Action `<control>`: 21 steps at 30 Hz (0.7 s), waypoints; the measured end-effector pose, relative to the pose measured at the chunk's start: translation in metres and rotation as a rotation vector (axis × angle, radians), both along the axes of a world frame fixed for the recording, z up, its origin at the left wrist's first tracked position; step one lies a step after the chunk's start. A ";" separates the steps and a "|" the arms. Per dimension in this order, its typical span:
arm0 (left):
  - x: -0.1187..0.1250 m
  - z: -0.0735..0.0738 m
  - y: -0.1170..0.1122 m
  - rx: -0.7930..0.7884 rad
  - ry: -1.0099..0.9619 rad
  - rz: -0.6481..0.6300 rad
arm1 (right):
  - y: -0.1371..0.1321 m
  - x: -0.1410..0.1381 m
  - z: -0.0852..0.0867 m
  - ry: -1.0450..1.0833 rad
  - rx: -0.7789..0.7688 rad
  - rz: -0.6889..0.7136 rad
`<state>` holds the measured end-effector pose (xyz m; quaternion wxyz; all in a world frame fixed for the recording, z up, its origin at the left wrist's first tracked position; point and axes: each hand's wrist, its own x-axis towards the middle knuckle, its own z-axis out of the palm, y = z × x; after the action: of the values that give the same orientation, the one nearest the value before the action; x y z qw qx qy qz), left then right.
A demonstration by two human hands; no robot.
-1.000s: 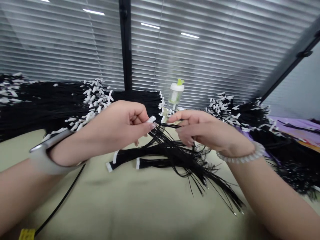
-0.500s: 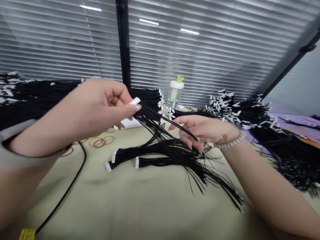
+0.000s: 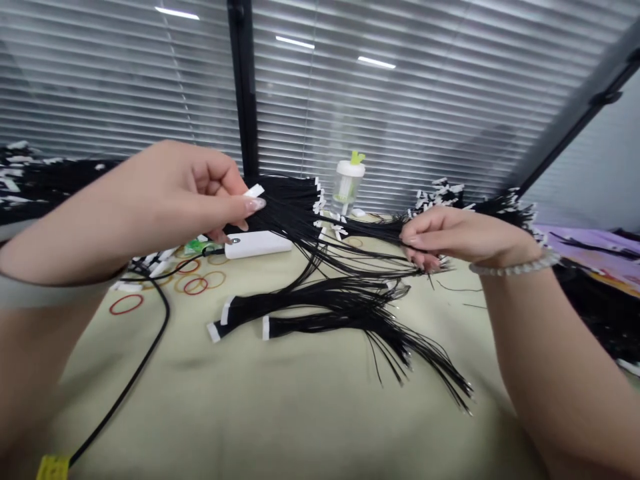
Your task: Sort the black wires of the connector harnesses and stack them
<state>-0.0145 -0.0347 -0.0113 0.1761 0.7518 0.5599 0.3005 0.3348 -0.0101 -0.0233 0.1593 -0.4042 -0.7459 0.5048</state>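
Observation:
My left hand (image 3: 175,193) is raised above the table and pinches the white connector (image 3: 254,191) of a black wire harness (image 3: 325,247). The thin black wires stretch rightwards to my right hand (image 3: 450,237), whose fingers are closed around their loose ends. Below, on the beige table (image 3: 280,407), lie two or three more harnesses (image 3: 325,310) with white connectors at the left and fanned wire tips at the right.
Big heaps of black harnesses with white connectors fill the back of the table (image 3: 295,200) and the right side (image 3: 500,203). A white box (image 3: 257,244), coloured rubber bands (image 3: 165,287), a black cable (image 3: 130,387) and a small capped bottle (image 3: 347,183) also stand here.
My left hand rose and moved left with the connector. My right hand slid right along the wires to their ends, drawing the harness taut and clear of the pile.

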 end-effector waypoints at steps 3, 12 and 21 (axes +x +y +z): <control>0.009 0.000 -0.005 0.198 0.038 0.032 | -0.002 -0.009 -0.008 0.140 -0.096 0.080; 0.030 -0.003 -0.015 -0.090 -0.025 -0.162 | -0.016 -0.073 -0.032 0.256 -0.302 0.402; 0.042 -0.011 -0.022 -0.277 -0.145 -0.342 | -0.053 -0.119 -0.033 0.160 0.506 -0.033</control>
<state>0.0278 -0.0567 -0.0221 0.3656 0.7808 0.4462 0.2399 0.2162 -0.0634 -0.0568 0.3217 -0.3224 -0.8268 0.3301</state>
